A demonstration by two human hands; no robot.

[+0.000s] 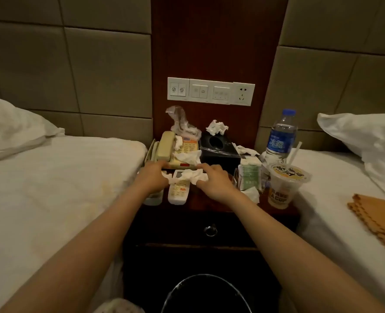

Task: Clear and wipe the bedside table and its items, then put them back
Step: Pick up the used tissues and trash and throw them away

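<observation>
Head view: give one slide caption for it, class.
Left hand and right hand reach for the phone on a cluttered bedside table.

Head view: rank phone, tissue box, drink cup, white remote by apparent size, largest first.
1. phone
2. drink cup and tissue box: look about equal; the cup stands nearer the camera, so no ranking between them
3. white remote, partly under crumpled tissue

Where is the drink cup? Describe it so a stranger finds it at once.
Find the dark bedside table below the white switch panel and go to its front right corner. The drink cup stands there, in front of the water bottle. Unlike that clear, blue-capped bottle, it is a wide pale cup with a printed sealed lid and a white straw.
</observation>
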